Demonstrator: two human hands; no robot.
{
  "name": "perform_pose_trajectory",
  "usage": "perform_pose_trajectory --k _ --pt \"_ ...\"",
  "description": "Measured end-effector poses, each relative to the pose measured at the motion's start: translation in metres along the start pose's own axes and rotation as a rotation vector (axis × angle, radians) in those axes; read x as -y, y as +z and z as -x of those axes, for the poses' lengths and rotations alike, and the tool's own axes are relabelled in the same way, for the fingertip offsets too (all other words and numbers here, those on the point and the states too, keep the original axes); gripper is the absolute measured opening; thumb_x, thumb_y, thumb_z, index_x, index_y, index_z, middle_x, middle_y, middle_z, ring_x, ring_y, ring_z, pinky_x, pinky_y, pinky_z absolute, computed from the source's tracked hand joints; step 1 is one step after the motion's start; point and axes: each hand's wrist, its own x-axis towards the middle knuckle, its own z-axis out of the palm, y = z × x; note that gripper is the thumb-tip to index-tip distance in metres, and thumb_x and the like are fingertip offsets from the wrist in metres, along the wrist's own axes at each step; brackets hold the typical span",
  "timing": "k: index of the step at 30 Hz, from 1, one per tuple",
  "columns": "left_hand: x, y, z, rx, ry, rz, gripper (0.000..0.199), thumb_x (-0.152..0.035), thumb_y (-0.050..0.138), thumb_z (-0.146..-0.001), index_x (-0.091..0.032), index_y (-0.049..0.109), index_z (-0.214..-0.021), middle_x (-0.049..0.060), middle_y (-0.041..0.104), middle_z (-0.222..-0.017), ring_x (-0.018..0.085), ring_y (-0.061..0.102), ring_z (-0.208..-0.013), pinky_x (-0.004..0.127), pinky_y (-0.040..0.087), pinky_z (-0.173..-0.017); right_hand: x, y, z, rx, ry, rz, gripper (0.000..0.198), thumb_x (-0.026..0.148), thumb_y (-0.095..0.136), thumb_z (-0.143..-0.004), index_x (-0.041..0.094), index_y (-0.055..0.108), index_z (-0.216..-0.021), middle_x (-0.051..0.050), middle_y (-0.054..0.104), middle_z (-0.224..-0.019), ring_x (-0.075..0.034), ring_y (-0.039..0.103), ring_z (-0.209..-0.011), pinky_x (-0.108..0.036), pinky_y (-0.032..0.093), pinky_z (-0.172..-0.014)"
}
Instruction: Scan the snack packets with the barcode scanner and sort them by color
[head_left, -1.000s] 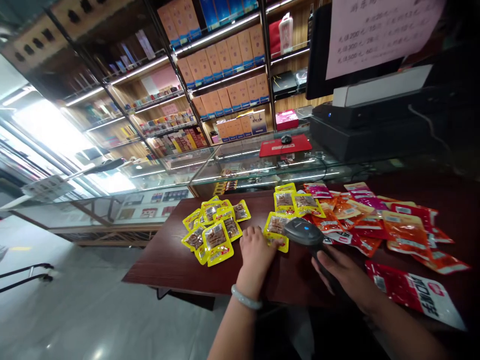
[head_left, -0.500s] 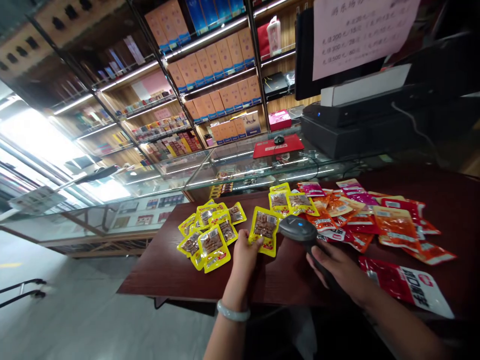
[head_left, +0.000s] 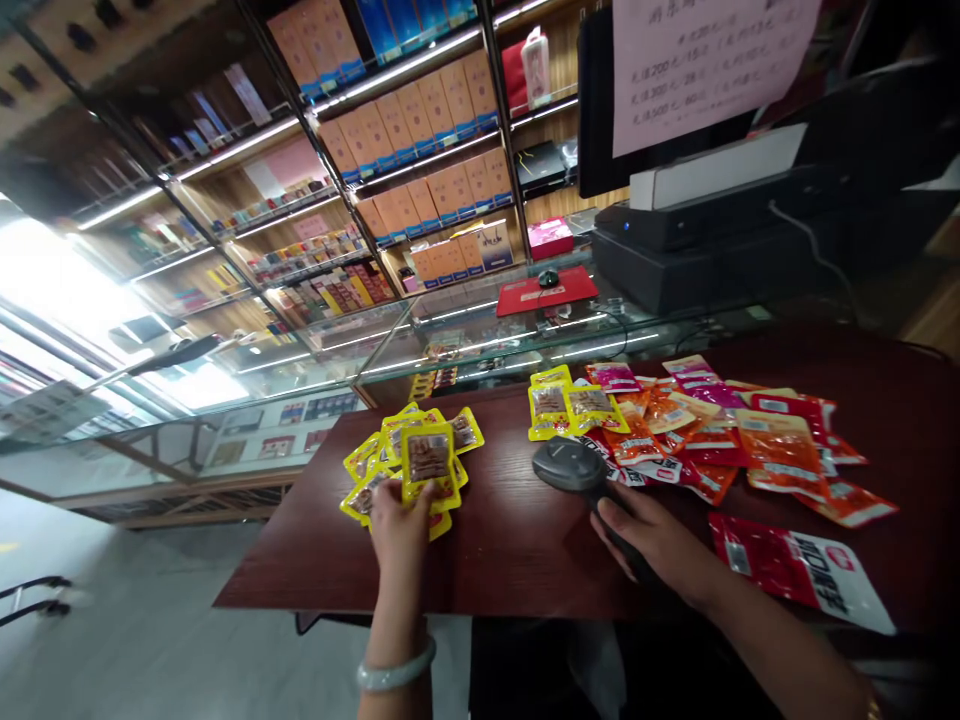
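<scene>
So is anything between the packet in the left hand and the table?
Yes: other yellow packets lie in a pile on the table, beneath the packet in the left hand.

Free lane: dark wooden tabletop (head_left: 499,540) between left hand (head_left: 401,515) and right hand (head_left: 649,530). Blocked: yellow snack packets (head_left: 363,458) beyond left; barcode scanner (head_left: 568,464), then orange pouches (head_left: 784,457) beyond right.

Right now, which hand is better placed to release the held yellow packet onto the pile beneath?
Probably the left hand: it holds the yellow packet over the yellow pile, while the right hand grips the scanner.
</scene>
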Motion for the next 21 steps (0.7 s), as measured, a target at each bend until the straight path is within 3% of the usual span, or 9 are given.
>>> perform_pose_trajectory --k 2,4,7,10,13,16,18,21 --pt "-0.006 -0.001 -0.001 -0.146 0.077 -0.153 0.051 -0.05 0.068 -0.075 -0.021 0.053 -0.114 0.013 0.061 -0.12 0.034 0.053 -0.122 0.051 0.038 -0.105 0.0 -0.001 -0.002 0.009 -0.018 0.008 0.044 0.064 0.059 -0.088 0.022 0.049 -0.084 0.008 0.048 -0.06 -0.005 0.039 -0.042 -0.017 0.032 -0.04" --pt "-0.02 0.009 0.004 -0.184 0.219 -0.201 0.052 -0.047 0.065 -0.08 -0.021 0.053 -0.123 0.015 0.057 -0.132 0.033 0.045 -0.132 0.05 0.031 -0.113 0.0 -0.002 -0.001 0.005 -0.024 0.014 0.044 0.065 0.059 -0.088 0.021 0.05 -0.086 0.008 0.048 -0.06 -0.005 0.038 -0.041 -0.017 0.033 -0.04" --pt "-0.046 0.04 0.012 -0.023 0.41 -0.154 0.041 -0.044 0.06 -0.085 -0.021 0.059 -0.119 0.013 0.061 -0.128 0.03 0.05 -0.127 0.046 0.034 -0.111 0.0 -0.005 0.002 -0.009 0.001 0.02 0.047 0.067 0.058 -0.087 0.021 0.052 -0.093 0.008 0.047 -0.06 -0.004 0.038 -0.041 -0.016 0.032 -0.039" --pt "-0.08 0.079 0.014 0.225 0.492 -0.08 0.04 -0.044 0.059 -0.087 -0.019 0.062 -0.117 0.012 0.067 -0.117 0.027 0.059 -0.114 0.04 0.042 -0.102 0.002 -0.008 0.009 -0.03 0.011 0.019 0.049 0.068 0.059 -0.086 0.021 0.053 -0.099 0.008 0.048 -0.06 -0.005 0.037 -0.042 -0.016 0.032 -0.04" --pt "-0.119 0.114 0.012 0.398 0.468 -0.161 0.051 -0.056 0.055 -0.088 -0.015 0.064 -0.116 0.017 0.068 -0.115 0.03 0.059 -0.115 0.039 0.041 -0.101 0.004 -0.01 0.014 -0.06 0.018 0.017 0.05 0.07 0.059 -0.084 0.021 0.053 -0.093 0.008 0.048 -0.06 -0.005 0.038 -0.042 -0.017 0.033 -0.04" --pt "-0.149 0.138 0.011 0.468 0.364 -0.305 0.065 -0.07 0.053 -0.082 -0.013 0.067 -0.11 0.022 0.064 -0.12 0.037 0.055 -0.119 0.044 0.041 -0.099 0.006 -0.013 0.016 -0.089 0.014 0.01 0.05 0.07 0.06 -0.083 0.021 0.052 -0.086 0.008 0.048 -0.059 -0.005 0.039 -0.041 -0.018 0.033 -0.039" --pt "-0.159 0.147 0.012 0.489 0.318 -0.339 0.066 -0.071 0.057 -0.078 -0.014 0.067 -0.11 0.022 0.062 -0.124 0.039 0.054 -0.12 0.045 0.043 -0.096 0.006 -0.016 0.018 -0.099 -0.005 0.012 0.048 0.069 0.06 -0.084 0.022 0.053 -0.087 0.008 0.048 -0.059 -0.006 0.04 -0.04 -0.018 0.034 -0.039" --pt "-0.158 0.15 0.014 0.535 0.294 -0.327 0.053 -0.064 0.061 -0.081 -0.017 0.067 -0.105 0.018 0.064 -0.122 0.035 0.057 -0.118 0.041 0.044 -0.092 0.004 -0.02 0.019 -0.131 -0.016 0.01 0.045 0.066 0.06 -0.086 0.022 0.056 -0.093 0.007 0.049 -0.059 -0.007 0.041 -0.041 -0.019 0.035 -0.04"
